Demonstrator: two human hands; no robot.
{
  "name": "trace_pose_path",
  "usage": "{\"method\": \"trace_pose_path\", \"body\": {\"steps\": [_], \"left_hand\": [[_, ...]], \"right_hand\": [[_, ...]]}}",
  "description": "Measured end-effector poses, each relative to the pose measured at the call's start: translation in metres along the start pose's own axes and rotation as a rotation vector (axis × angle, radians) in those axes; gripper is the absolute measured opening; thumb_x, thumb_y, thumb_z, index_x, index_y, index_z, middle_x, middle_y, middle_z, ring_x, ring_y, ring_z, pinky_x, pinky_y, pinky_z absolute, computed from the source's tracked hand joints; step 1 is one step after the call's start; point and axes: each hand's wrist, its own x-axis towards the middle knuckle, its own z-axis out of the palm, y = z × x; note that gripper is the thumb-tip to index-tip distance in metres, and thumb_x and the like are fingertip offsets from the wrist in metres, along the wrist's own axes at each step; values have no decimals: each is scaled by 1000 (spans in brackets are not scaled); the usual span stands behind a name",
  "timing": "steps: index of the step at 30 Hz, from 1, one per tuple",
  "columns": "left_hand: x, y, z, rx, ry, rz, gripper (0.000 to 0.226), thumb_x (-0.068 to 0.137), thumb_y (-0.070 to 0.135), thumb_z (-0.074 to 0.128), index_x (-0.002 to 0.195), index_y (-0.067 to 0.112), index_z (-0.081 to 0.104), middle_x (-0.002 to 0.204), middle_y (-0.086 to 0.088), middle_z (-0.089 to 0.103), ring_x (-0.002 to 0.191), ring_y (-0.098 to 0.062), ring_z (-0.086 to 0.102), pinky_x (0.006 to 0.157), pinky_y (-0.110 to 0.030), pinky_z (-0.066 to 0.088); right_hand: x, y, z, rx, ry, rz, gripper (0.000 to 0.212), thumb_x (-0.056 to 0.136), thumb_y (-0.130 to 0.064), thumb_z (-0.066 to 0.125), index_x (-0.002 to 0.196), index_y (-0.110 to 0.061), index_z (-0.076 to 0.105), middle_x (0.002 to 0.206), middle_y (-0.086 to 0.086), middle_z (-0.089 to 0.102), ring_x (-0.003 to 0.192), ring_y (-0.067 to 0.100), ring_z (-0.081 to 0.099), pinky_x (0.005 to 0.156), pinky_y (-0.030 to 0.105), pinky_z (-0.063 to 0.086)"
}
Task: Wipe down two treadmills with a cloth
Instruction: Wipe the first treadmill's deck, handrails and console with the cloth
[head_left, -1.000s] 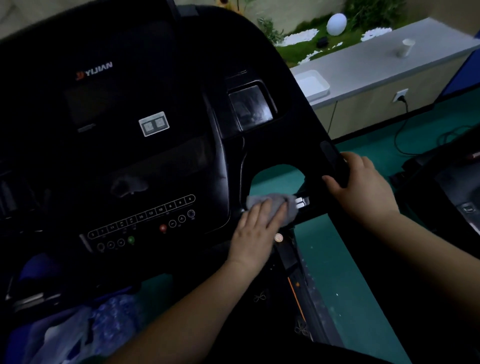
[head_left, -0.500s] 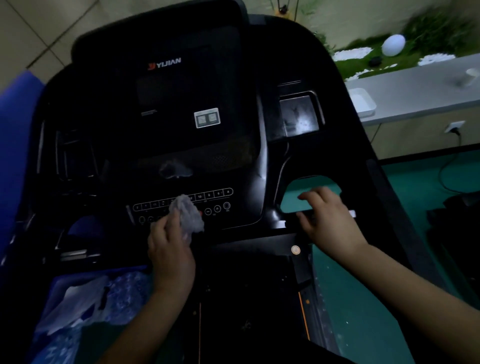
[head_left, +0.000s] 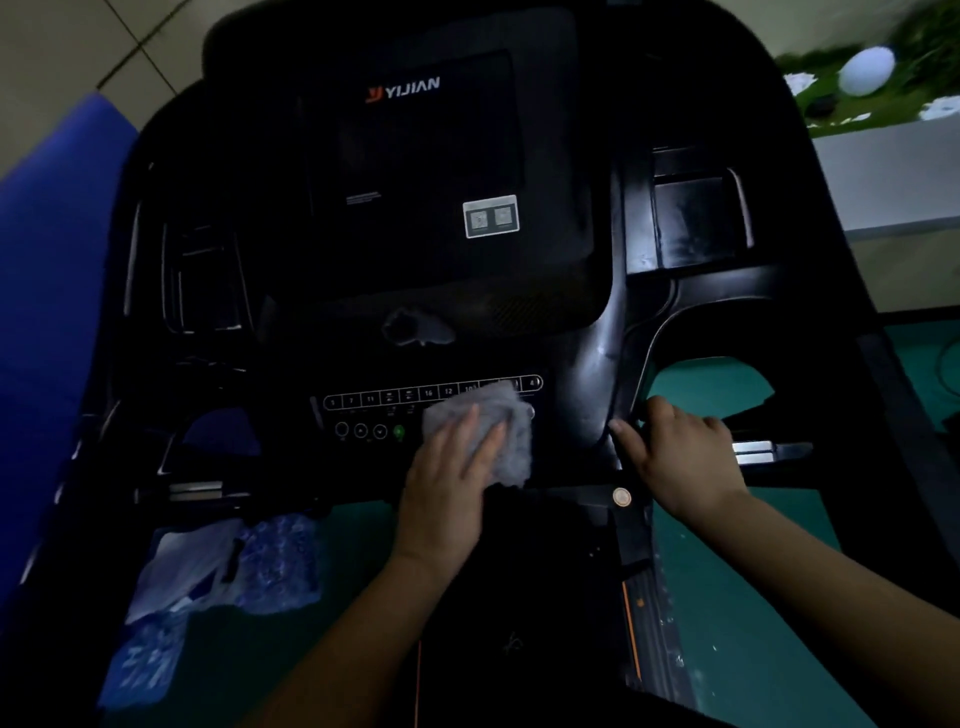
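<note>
So, a grey cloth (head_left: 485, 434) is being pressed flat against the button panel (head_left: 431, 410) of the black treadmill console (head_left: 415, 218) by the left hand (head_left: 449, 483). The fingers are laid out pretty much straight on top of the cloth, not curled round it, so it's more of a flat press than a grab. The cloth is bunched over the right end of the numbered key row, and a couple of the round buttons beneath are hidden by it; the green-lit button (head_left: 399, 431) just to its left is left uncovered.

The right hand (head_left: 680, 457) is rested on the console's lower right edge, next to the opening where the green floor (head_left: 727, 597) is seen through. Its fingers are bent over the handle bar (head_left: 763, 449) there, but how firmly anything is gripped can't really be told from this angle.

The YIJIAN logo (head_left: 402, 91) is shown near the top of the dark screen, with a small white sticker (head_left: 491, 215) lower down. Some crinkled blue-and-white plastic bags (head_left: 228, 566) are piled at lower left. A white egg-shaped lamp (head_left: 866, 70) is seen, blurred, at top right.
</note>
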Motion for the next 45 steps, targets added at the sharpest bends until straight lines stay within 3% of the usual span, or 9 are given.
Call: {"method": "trace_pose_path", "body": {"steps": [5, 8, 12, 17, 28, 31, 36, 41, 45], "left_hand": [[-21, -63, -26, -83, 156, -326, 58, 84, -6, 53, 139, 10, 45, 139, -18, 45, 123, -38, 43, 95, -54, 46], [-4, -58, -41, -230, 244, -602, 52, 89, 5, 53, 140, 10, 43, 143, -17, 40, 126, -37, 38, 105, -47, 36], [29, -53, -34, -166, 115, -580, 58, 96, 35, 37, 150, 17, 23, 158, -13, 17, 140, -34, 23, 113, -48, 25], [82, -81, -37, -87, 111, -575, 62, 94, 47, 19, 149, 19, 26, 158, -12, 20, 144, -29, 18, 114, -49, 20], [99, -25, -26, -105, 0, -89, 55, 93, 45, 41, 145, 31, 36, 156, -3, 27, 142, -23, 24, 110, -44, 29], [87, -63, -31, -69, 80, -266, 56, 91, 43, 36, 144, 25, 40, 153, -9, 33, 136, -32, 34, 107, -48, 34], [105, -93, -43, -114, 91, -675, 55, 96, 45, 26, 147, 24, 31, 157, -13, 22, 143, -34, 19, 114, -53, 19], [137, -20, -31, -102, 30, -193, 54, 89, 46, 39, 139, 29, 46, 151, -12, 35, 136, -34, 33, 106, -48, 33], [117, 19, -23, -113, -42, 34, 53, 93, 45, 35, 145, 34, 35, 158, -4, 24, 144, -25, 20, 114, -45, 26]], "right_hand": [[0, -11, -3, 43, -8, 105, 67, 85, -71, 17, 84, -11, 48, 74, 13, 66, 73, 33, 65, 74, 41, 40], [3, -19, -3, 37, -4, 167, 76, 74, -80, 15, 85, -11, 45, 81, 13, 65, 83, 33, 64, 80, 42, 39], [5, -23, 3, -31, -8, 176, 105, 61, -93, -6, 91, -9, 49, 83, 14, 63, 84, 34, 65, 78, 41, 40], [11, -14, 14, -135, -57, 114, 125, 53, -89, -29, 113, -19, 55, 81, 6, 50, 81, 31, 63, 71, 37, 30], [5, -18, 14, 34, 51, 162, 98, 74, -88, 4, 82, -2, 50, 55, 15, 55, 56, 35, 62, 64, 39, 41], [5, -20, 13, 48, 66, 168, 96, 75, -88, 5, 81, -3, 49, 53, 15, 56, 56, 35, 62, 64, 40, 42], [5, -23, 8, 54, 84, 183, 90, 79, -85, 9, 76, -3, 47, 48, 14, 53, 50, 34, 59, 60, 38, 41], [5, -24, 6, 57, 90, 173, 88, 79, -85, 9, 75, -5, 46, 47, 13, 53, 48, 32, 59, 61, 37, 41], [4, -23, 6, 73, 77, 165, 91, 77, -86, 8, 78, -4, 48, 50, 15, 55, 52, 33, 61, 62, 38, 42]]}}
